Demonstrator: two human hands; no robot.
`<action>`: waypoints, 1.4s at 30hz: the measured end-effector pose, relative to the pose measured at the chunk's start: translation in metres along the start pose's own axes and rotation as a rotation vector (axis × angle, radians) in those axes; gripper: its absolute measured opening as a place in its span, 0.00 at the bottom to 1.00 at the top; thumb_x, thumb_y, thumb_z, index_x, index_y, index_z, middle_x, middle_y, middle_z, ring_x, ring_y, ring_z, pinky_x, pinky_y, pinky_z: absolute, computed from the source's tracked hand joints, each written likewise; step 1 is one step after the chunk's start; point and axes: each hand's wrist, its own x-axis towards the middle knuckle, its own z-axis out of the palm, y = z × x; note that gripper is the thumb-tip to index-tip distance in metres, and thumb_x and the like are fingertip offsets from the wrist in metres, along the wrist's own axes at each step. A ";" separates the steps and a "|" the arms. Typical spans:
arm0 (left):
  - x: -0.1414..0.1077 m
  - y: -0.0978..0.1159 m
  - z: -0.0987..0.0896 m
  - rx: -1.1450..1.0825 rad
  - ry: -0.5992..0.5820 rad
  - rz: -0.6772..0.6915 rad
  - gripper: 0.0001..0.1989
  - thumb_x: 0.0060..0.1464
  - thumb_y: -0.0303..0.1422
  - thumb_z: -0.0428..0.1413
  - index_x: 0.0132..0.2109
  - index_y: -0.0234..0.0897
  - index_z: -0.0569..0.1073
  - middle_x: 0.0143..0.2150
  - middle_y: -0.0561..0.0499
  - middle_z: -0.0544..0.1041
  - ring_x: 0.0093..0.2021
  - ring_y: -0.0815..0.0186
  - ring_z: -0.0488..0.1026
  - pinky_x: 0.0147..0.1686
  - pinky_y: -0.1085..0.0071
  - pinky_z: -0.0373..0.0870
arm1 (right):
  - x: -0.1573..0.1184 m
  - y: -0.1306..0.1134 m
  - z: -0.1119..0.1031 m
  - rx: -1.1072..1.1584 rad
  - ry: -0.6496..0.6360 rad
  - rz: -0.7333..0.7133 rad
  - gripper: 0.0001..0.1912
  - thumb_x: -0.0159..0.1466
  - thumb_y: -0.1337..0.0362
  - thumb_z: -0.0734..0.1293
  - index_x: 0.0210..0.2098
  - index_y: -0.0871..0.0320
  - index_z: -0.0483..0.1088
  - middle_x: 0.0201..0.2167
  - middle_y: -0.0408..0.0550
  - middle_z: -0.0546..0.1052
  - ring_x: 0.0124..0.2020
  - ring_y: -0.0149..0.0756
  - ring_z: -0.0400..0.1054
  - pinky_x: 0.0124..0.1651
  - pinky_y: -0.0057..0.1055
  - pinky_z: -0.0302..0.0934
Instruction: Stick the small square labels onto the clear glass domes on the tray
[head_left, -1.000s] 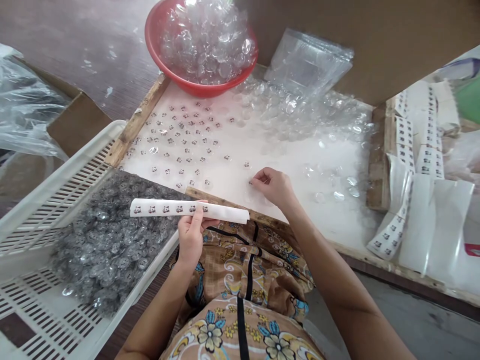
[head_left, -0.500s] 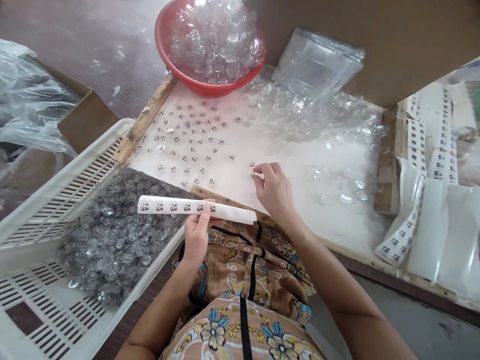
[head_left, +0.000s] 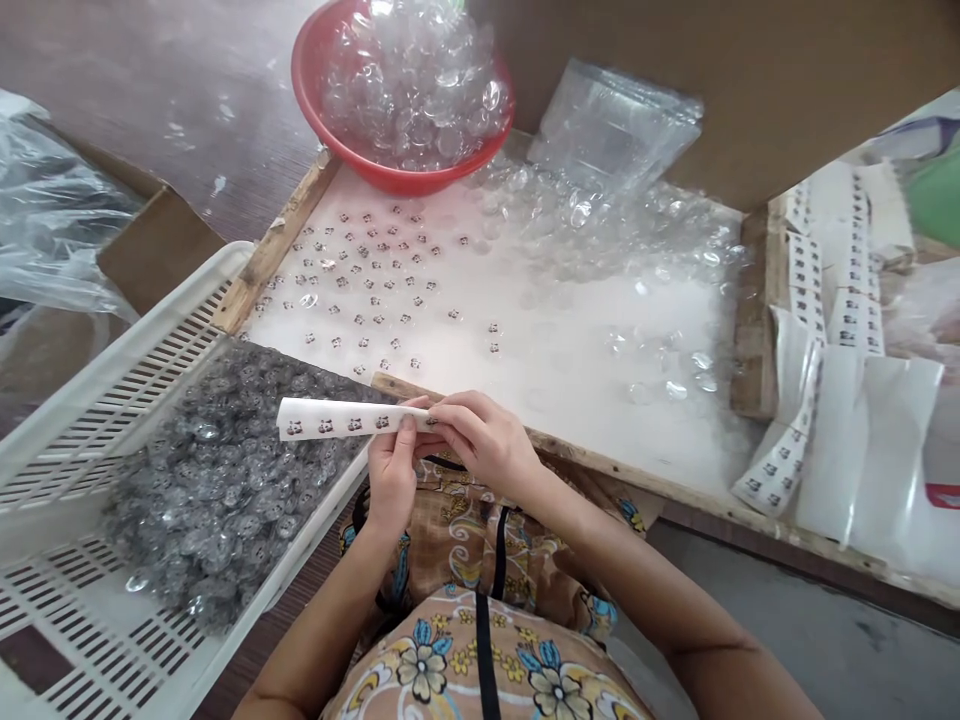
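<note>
A white sticker strip (head_left: 337, 420) with small panda prints lies across my left hand (head_left: 394, 470), pinched between thumb and fingers. My right hand (head_left: 487, 440) is closed at the strip's right end, its fingertips over a print beside my left thumb. Beyond my hands is a white board (head_left: 555, 360) with a wooden frame (head_left: 637, 473). Clear round discs with panda prints (head_left: 375, 284) cover its left part, and two more sit near the middle. Plain clear discs (head_left: 660, 370) lie on the right part and along the back.
A red basin (head_left: 401, 180) heaped with clear discs stands at the back. The white basket (head_left: 307, 545) at left holds many printed discs. Clear plastic bags (head_left: 615, 125) lie behind. More sticker strips (head_left: 806, 290) are at right. A cardboard box (head_left: 157, 250) is at far left.
My right hand has come back from the board's middle to the strip. A second printed disc now shows where it was. The strip's right end is now between my fingers.
</note>
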 end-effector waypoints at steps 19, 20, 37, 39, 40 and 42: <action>-0.002 -0.006 0.004 0.014 0.017 -0.072 0.22 0.56 0.50 0.60 0.36 0.32 0.77 0.31 0.45 0.82 0.37 0.54 0.82 0.37 0.61 0.81 | -0.002 -0.004 0.000 0.087 -0.040 0.121 0.09 0.70 0.67 0.59 0.37 0.54 0.70 0.39 0.51 0.77 0.38 0.36 0.72 0.37 0.31 0.65; -0.001 -0.005 0.004 0.011 0.021 -0.071 0.22 0.55 0.50 0.60 0.36 0.32 0.77 0.30 0.45 0.81 0.37 0.54 0.82 0.37 0.61 0.81 | -0.001 -0.005 -0.001 0.115 -0.017 0.090 0.09 0.70 0.67 0.59 0.36 0.53 0.70 0.41 0.51 0.77 0.41 0.37 0.72 0.39 0.32 0.66; 0.005 -0.004 -0.003 0.026 0.111 -0.019 0.20 0.55 0.50 0.61 0.36 0.35 0.75 0.28 0.49 0.80 0.34 0.57 0.82 0.39 0.60 0.81 | 0.013 0.114 -0.058 0.297 0.369 0.704 0.09 0.55 0.58 0.69 0.31 0.56 0.69 0.26 0.42 0.72 0.28 0.32 0.65 0.33 0.32 0.60; 0.006 -0.004 -0.003 0.030 0.109 -0.020 0.20 0.55 0.49 0.61 0.36 0.35 0.75 0.27 0.49 0.80 0.35 0.56 0.82 0.39 0.60 0.81 | 0.015 0.118 -0.058 0.312 0.374 0.739 0.09 0.55 0.58 0.69 0.31 0.56 0.69 0.24 0.42 0.71 0.26 0.31 0.64 0.32 0.32 0.59; 0.006 -0.004 -0.003 0.031 0.108 -0.020 0.19 0.55 0.49 0.61 0.35 0.35 0.75 0.27 0.49 0.80 0.36 0.55 0.82 0.39 0.60 0.81 | 0.016 0.119 -0.058 0.313 0.366 0.755 0.09 0.55 0.58 0.69 0.31 0.56 0.69 0.23 0.41 0.71 0.26 0.31 0.64 0.31 0.32 0.59; 0.006 -0.004 -0.003 0.031 0.106 -0.018 0.19 0.55 0.49 0.61 0.35 0.35 0.75 0.27 0.49 0.80 0.36 0.55 0.82 0.39 0.60 0.81 | 0.018 0.121 -0.057 0.303 0.337 0.777 0.09 0.54 0.59 0.69 0.30 0.56 0.69 0.23 0.42 0.71 0.25 0.31 0.64 0.30 0.31 0.58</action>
